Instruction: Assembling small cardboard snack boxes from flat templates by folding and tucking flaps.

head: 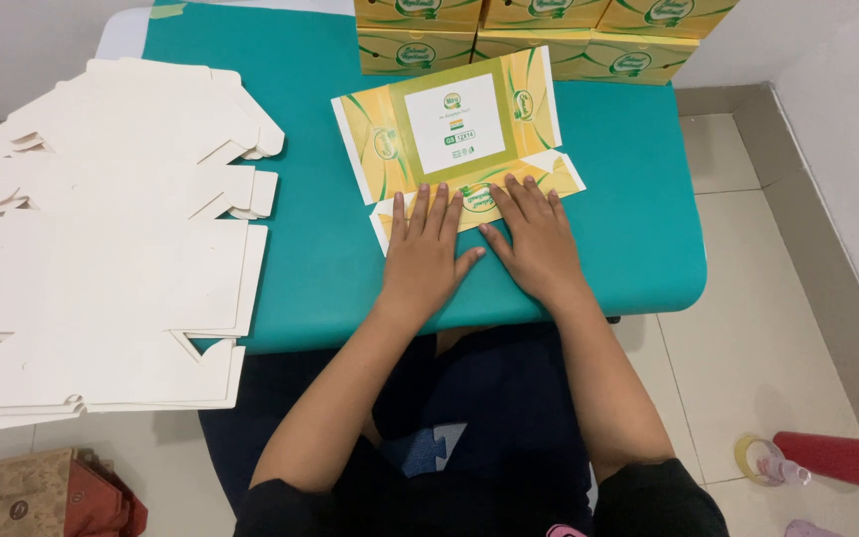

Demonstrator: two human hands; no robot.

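A teal table [628, 199] fills the middle of the frame, and its left part is covered by a stack of white unfolded carton blanks [101, 259] that overhangs the near edge toward the lower left. That overhang is judged the largest risk: a nudge from an elbow could send the loose sheets sliding to the floor.

At the top centre, 6 or so yellow finished boxes [539, 35] are piled at the far edge of the table. The exact count cannot be told, as the pile is cut off by the frame.

Just below them, in the upper middle, a yellow printed carton blank [454, 124] is laid flat, printed side up, with its near flap [479, 194] turned toward the person.

Both hands are spread flat and nothing is gripped. The left hand [425, 249] and the right hand [534, 239] are pressed side by side, fingers extended, on that flap. If pressure is uneven, the crease could be set crooked, or the thin card could be torn or skidded on the smooth table.
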